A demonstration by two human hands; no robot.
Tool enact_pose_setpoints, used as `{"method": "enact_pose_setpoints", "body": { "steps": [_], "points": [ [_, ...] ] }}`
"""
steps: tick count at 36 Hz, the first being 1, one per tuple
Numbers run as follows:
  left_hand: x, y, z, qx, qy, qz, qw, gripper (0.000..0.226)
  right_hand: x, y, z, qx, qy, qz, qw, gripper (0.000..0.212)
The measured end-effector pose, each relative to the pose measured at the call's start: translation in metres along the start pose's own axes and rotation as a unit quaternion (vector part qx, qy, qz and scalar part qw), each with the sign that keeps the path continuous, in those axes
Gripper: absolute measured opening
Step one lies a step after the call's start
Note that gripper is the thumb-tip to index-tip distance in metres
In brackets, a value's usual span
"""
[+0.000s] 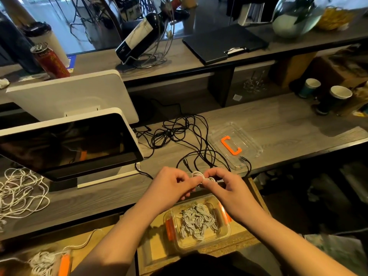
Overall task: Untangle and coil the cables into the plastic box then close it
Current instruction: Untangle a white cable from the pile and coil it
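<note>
White cable (196, 174) pinched in both hands' grip (L (175, 183), R (225, 185)), above desk edge.

No legible text, red can's (52, 61) print too blurred

Black cable tangle (179, 134) sprawling across counter centre, blocking reach toward lid (235, 145) lying at right. Tilted screen (67, 144) standing at left, walling off that side. White cord heap (20, 192) occupying far-left counter. Bare wood (278, 120) lying open behind lid, before paper cups (326, 94).
</note>
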State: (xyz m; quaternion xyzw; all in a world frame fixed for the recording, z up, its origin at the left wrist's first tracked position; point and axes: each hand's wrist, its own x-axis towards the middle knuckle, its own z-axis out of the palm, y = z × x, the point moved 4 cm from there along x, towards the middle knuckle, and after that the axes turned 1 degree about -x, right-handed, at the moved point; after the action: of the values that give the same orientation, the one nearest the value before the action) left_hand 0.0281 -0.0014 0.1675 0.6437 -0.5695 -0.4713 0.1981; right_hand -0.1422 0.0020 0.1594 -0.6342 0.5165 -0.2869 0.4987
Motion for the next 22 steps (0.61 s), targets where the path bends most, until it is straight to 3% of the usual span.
{"method": "enact_pose_setpoints", "body": {
  "steps": [6,22],
  "points": [
    [0.005,0.001,0.007,-0.010,-0.036,0.030,0.999,0.027,0.001,0.000,-0.004,-0.071,0.002,-0.020,0.997,0.010],
    [-0.007,0.017,0.011,-0.017,0.097,0.157,0.983,0.029,0.008,-0.009,-0.011,0.055,0.013,-0.037,0.998,0.011]
  ]
}}
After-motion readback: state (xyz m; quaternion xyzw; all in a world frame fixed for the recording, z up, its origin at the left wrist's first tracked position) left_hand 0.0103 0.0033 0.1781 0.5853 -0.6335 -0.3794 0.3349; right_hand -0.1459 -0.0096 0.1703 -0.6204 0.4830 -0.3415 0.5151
